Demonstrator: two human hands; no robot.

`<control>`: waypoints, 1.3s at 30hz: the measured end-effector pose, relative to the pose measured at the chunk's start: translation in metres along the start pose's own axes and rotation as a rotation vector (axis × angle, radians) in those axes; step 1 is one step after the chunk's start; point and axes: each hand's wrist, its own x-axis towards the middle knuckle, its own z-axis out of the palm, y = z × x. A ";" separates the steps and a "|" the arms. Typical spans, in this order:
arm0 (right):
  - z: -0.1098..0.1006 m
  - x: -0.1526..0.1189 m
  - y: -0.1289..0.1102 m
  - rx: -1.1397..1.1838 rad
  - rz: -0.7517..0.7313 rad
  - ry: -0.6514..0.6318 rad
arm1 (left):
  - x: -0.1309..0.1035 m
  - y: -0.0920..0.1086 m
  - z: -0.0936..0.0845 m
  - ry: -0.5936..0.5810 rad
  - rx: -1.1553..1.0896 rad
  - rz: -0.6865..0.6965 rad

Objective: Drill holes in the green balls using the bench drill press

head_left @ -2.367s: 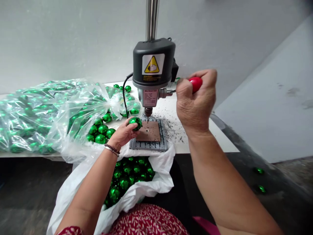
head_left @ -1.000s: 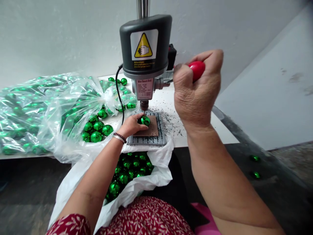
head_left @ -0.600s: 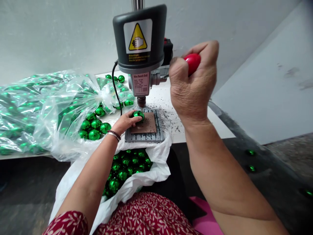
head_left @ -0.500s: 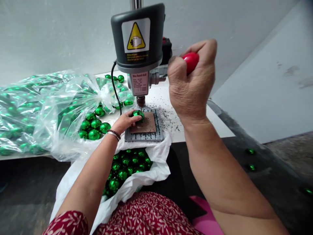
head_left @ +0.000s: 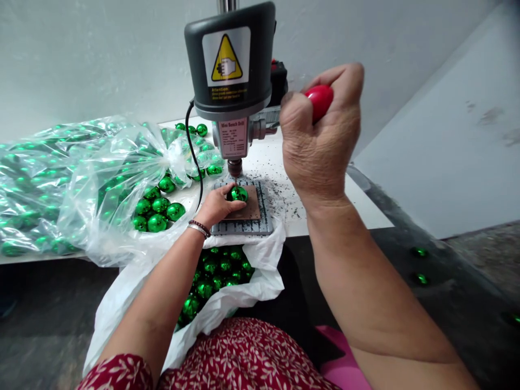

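My left hand (head_left: 219, 206) grips a shiny green ball (head_left: 239, 194) between thumb and fingers, on a brown board (head_left: 252, 208) that lies on the drill's grey base plate (head_left: 266, 222). Just above the ball is the chuck (head_left: 234, 168) of a bench drill (head_left: 229, 65); its thin bit points down at the ball's top. Whether the bit touches the ball I cannot tell. My right hand (head_left: 325, 130) is raised at the drill's right side, wrapped round a red lever knob (head_left: 320, 103).
To the left lies a clear plastic bag (head_left: 81, 184) full of green balls, with several loose balls (head_left: 160, 206) beside it. A white bag (head_left: 260, 281) in front of the table holds more. Dark shavings (head_left: 280, 192) litter the white table (head_left: 365, 214). A black cable (head_left: 190, 141) hangs by the drill.
My left hand has moved slightly right with the green ball, bringing it under the drill bit. My right hand stays closed on the lever knob at about the same height.
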 end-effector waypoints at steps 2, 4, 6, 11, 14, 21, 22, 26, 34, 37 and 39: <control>0.000 -0.001 0.002 0.013 0.001 0.005 | -0.001 0.001 0.001 -0.005 -0.026 -0.012; 0.000 -0.002 0.005 0.003 -0.010 0.003 | 0.000 0.000 0.002 -0.007 -0.045 -0.021; 0.000 -0.004 0.009 -0.019 -0.033 0.003 | 0.000 -0.002 0.001 -0.003 -0.055 -0.016; -0.003 -0.013 0.017 -0.088 -0.094 0.050 | 0.001 -0.005 0.002 0.011 -0.044 -0.008; -0.005 -0.019 0.019 -0.148 -0.112 0.076 | -0.001 -0.003 0.003 0.012 -0.012 -0.023; -0.006 -0.027 0.022 -0.200 -0.147 0.113 | -0.005 -0.001 0.003 0.007 0.023 -0.024; -0.006 -0.029 0.022 -0.200 -0.153 0.118 | -0.005 -0.001 0.003 0.013 0.019 -0.022; -0.005 -0.036 0.025 -0.166 -0.153 0.126 | -0.007 0.001 0.003 0.024 0.005 -0.022; -0.001 -0.049 0.032 -0.141 -0.209 0.192 | -0.008 0.000 0.003 -0.003 0.097 -0.002; 0.001 -0.053 0.035 -0.157 -0.225 0.203 | -0.007 -0.003 0.004 -0.001 0.089 0.018; 0.002 -0.057 0.039 -0.171 -0.246 0.213 | -0.007 -0.004 0.004 -0.001 0.073 0.026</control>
